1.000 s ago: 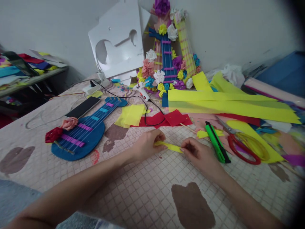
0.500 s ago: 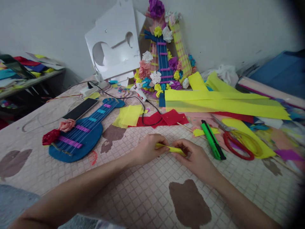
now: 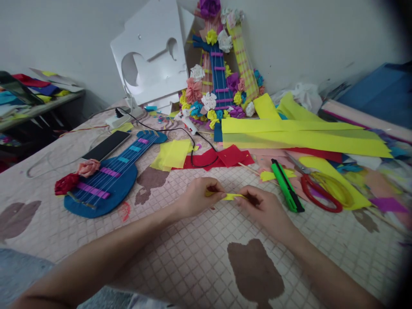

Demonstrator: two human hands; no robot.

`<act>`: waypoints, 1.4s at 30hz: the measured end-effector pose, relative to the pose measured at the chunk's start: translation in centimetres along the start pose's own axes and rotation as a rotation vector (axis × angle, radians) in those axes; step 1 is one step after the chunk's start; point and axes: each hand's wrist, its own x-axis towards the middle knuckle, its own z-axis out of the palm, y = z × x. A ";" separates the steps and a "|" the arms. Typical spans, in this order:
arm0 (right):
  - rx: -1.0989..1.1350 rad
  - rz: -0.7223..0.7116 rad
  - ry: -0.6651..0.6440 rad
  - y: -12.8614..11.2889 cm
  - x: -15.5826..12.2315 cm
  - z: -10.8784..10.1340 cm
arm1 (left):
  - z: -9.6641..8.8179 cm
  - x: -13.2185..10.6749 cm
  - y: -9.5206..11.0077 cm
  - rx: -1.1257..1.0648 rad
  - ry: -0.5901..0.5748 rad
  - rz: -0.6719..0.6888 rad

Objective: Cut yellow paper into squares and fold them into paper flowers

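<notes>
My left hand (image 3: 196,198) and my right hand (image 3: 265,210) pinch the two ends of a narrow yellow paper strip (image 3: 231,196) just above the patterned table cover (image 3: 193,266). Both hands are closed on the strip, fingertips close together. A green utility knife (image 3: 286,185) lies right of my right hand. Red-handled scissors (image 3: 318,189) lie beyond it on yellow paper.
A blue felt guitar (image 3: 109,180) with paper roses lies at the left, a phone (image 3: 106,146) beside it. Yellow and red paper squares (image 3: 206,156), long yellow sheets (image 3: 302,137), a glue gun (image 3: 189,124) with its black cord, and decorated guitars (image 3: 222,73) leaning on the wall fill the back.
My hands have drawn closer together along the yellow strip, so less of it shows between them. The view shifted slightly.
</notes>
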 end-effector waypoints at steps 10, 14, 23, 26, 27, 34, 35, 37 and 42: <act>0.135 0.061 0.048 0.9 0.0 -1.3 | -0.3 0.3 -0.6 -0.133 0.007 -0.067; 0.176 0.032 -0.052 -0.1 0.1 -0.4 | 0.1 -0.2 0.1 -0.073 0.002 -0.017; 0.168 0.051 -0.005 0.4 0.2 -1.1 | -1.1 0.2 -0.8 -0.362 -0.013 -0.111; 0.161 0.067 0.009 0.7 0.2 -1.2 | -1.8 0.5 -1.4 -0.448 -0.003 -0.175; 0.160 0.069 0.018 0.7 0.3 -1.2 | -2.0 0.5 -1.5 -0.462 0.001 -0.191; 0.172 0.054 0.061 0.9 0.3 -1.1 | -2.3 0.4 -1.0 -0.545 -0.032 -0.230; 0.174 0.056 0.058 0.9 0.3 -1.0 | -2.1 0.3 -1.0 -0.546 -0.041 -0.239; 0.180 0.060 0.058 0.8 0.3 -1.0 | -1.6 0.3 -1.0 -0.567 -0.045 -0.263; 0.178 0.066 0.077 0.9 0.3 -1.0 | -1.8 0.4 -1.7 -0.657 -0.096 -0.312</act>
